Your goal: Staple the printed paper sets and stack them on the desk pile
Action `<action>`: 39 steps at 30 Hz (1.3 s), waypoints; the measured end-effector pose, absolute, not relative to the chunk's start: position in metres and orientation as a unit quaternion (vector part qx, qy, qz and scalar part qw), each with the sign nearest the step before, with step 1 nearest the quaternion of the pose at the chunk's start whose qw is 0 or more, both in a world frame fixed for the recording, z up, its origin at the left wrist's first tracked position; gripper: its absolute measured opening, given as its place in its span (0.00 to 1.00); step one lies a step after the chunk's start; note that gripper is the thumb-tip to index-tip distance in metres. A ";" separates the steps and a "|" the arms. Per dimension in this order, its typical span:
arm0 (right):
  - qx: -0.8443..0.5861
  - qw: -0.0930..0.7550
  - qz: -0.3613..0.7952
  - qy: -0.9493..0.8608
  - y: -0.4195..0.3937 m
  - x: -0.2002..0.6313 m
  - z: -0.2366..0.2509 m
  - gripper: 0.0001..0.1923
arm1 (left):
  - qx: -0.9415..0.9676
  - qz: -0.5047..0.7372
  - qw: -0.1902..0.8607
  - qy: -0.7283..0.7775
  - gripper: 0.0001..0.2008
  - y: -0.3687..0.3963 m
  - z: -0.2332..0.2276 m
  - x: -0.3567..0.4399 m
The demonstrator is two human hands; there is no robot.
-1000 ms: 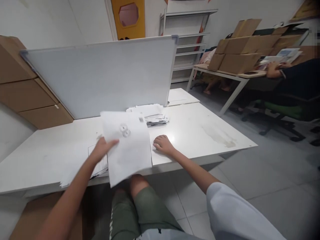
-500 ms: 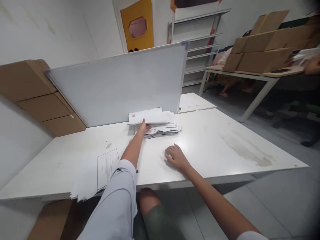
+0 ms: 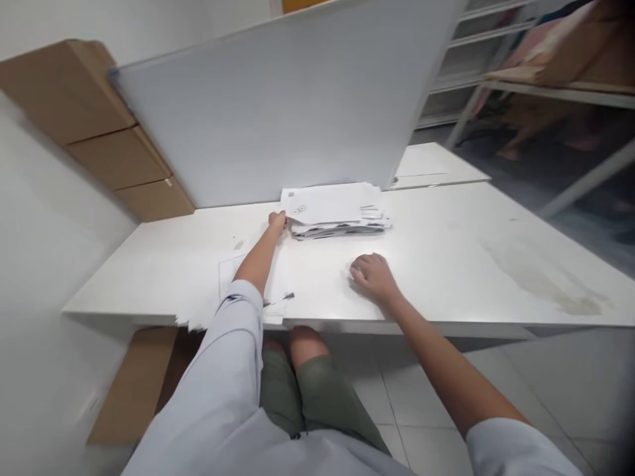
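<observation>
Fingers (image 3: 278, 219) of the left hand (image 3: 276, 221) pinch the untidy white paper stack's (image 3: 337, 210) edge.

— Inspector A: The table (image 3: 446, 264) is showing white, with a faint greyish-brown stain (image 3: 540, 284) on its right part. The stack of papers (image 3: 335, 210) is showing white with dark print at the edges.

— Inspector B: Noted. The board (image 3: 278, 112) is reading pale grey-blue. The cardboard boxes (image 3: 99, 132) are showing plain brown. The sleeves (image 3: 233, 370) are appearing light grey, the shorts (image 3: 317, 396) olive green, the floor tiles (image 3: 546, 396) light grey.
</observation>
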State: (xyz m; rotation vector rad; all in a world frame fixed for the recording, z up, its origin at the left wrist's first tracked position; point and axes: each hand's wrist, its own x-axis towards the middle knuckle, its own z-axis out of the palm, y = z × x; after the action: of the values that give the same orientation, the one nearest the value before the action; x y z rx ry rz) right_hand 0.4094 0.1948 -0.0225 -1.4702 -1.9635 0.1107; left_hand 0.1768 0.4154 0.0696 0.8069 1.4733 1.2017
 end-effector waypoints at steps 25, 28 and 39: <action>-0.603 0.281 0.028 -0.747 0.192 0.415 -0.018 0.18 | 0.666 0.369 0.349 0.547 0.19 0.313 0.056 0.108; -0.646 0.218 0.056 -0.730 0.200 0.409 -0.006 0.19 | 0.701 0.384 0.216 0.561 0.17 0.240 0.054 0.054; -0.778 0.032 0.155 -0.608 0.308 0.392 0.067 0.20 | 0.543 0.395 -0.007 0.741 0.16 -0.044 -0.077 -0.071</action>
State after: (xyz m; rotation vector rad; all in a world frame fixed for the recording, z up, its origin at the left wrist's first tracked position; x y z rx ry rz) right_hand 0.3923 0.3083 0.0671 -2.3962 -1.8707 0.4767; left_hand -0.0715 -0.0437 -0.0774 1.7130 2.3383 1.2452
